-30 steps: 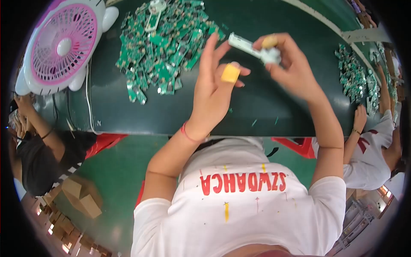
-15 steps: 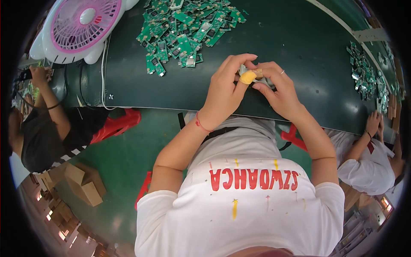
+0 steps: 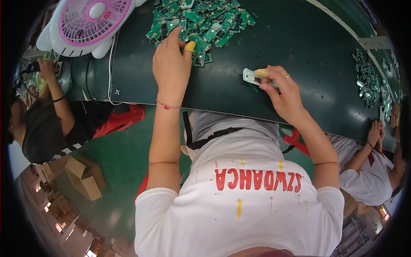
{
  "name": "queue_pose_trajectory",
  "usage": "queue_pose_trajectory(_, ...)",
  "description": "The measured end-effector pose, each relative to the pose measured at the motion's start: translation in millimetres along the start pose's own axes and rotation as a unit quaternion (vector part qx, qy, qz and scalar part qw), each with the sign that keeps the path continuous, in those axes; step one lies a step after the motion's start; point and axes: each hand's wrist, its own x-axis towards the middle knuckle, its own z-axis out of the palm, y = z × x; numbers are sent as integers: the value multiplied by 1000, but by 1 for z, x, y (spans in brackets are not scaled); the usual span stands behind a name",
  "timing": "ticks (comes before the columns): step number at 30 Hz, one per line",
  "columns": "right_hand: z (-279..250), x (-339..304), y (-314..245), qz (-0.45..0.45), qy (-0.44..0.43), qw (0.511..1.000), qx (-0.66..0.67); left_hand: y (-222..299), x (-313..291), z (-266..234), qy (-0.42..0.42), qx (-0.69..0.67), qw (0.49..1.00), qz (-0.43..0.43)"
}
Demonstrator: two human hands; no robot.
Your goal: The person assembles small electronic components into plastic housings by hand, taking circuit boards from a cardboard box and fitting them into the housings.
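Observation:
My left hand (image 3: 172,66) reaches over the near left side of a heap of green circuit boards (image 3: 214,32). Its index finger and thumb are apart, the thumb wearing a yellow finger cot; the other fingertips are partly hidden. Above the dark green table, my right hand (image 3: 283,93) pinches a small white plastic housing (image 3: 247,76) between thumb and fingers. A yellowish finger cot covers one of those fingers and hides part of the housing. Something small and green shows just under it.
At the upper left stands a white and pink fan (image 3: 96,10), its white cable (image 3: 110,73) crossing the table (image 3: 141,81). More boards (image 3: 367,81) lie at the far right. Co-workers sit on both sides. Cardboard boxes (image 3: 87,177) and red stools (image 3: 124,120) stand below.
My hands have parted. The left one has moved away to the board heap, while the right keeps the white housing, now plainly visible. The whole view has shifted slightly.

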Motion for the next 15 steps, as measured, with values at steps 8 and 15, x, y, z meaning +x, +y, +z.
queue_pose_trajectory(8,4,3,3,-68,-6,995,-71,7,1,8,-16,-78,997,-20)
queue_pose_trajectory(15,1,7,6,-61,-27,995,-72,4,7,11,-23,-144,989,24)
